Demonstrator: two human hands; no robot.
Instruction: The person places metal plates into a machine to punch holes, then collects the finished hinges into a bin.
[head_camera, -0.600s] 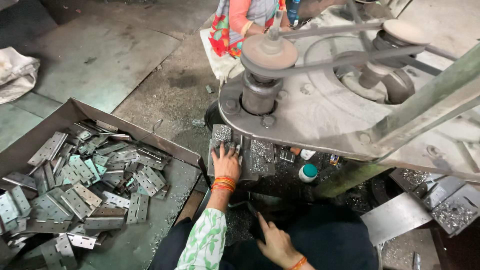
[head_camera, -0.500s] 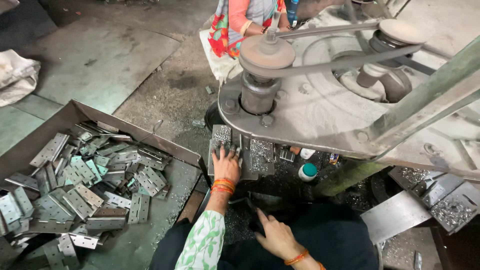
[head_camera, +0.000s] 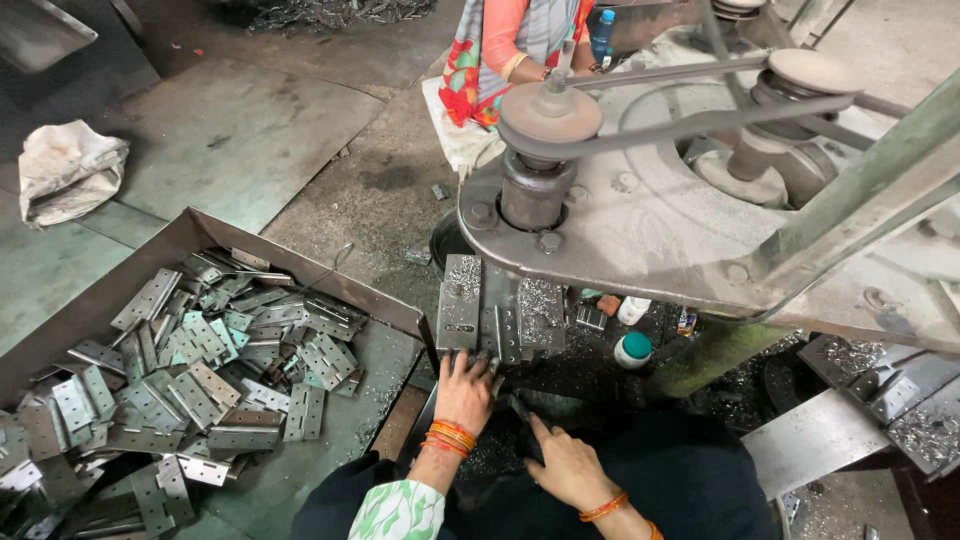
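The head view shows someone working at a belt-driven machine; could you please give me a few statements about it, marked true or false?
1. The left hand rests at the metal plates under the machine. True.
2. The right hand grips a hammer. False: it holds no tool and lies low near the lap.
3. The tray on the left holds many flat metal hinge pieces. True.
4. The small bottle has a red cap. False: its cap is teal.
5. A second person sits beyond the machine. True.
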